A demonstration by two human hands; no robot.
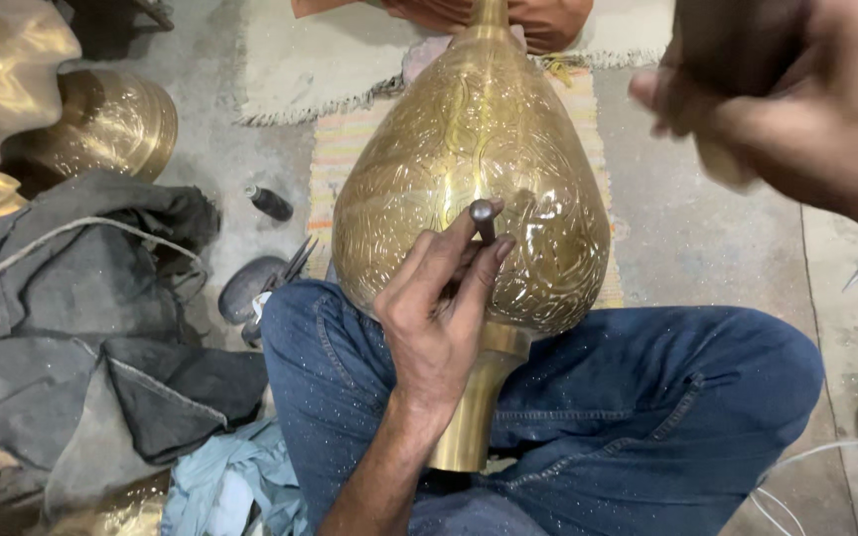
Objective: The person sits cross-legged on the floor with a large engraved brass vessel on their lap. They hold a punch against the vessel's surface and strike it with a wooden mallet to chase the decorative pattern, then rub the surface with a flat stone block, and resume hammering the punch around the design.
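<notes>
Here the left hand (436, 318) pinched a punch (484, 220) against the engraved side of a brass vase (469, 169), which lay across the person's lap in blue jeans (647, 397). The right hand (796, 109) hung raised and blurred near the upper right corner, closed around something pale; what it was, I cannot tell. Grey cloth (91, 328) lay heaped on the floor to the left

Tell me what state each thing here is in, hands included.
Brass vase: lying across the lap, engraved.
Punch: tip on the vase, pinched upright.
Left hand: closed round the punch.
Right hand: raised, blurred, closed on a pale object I cannot identify.
Grey cloth: crumpled on the floor.
Brass pot: on the floor, apart.
</notes>
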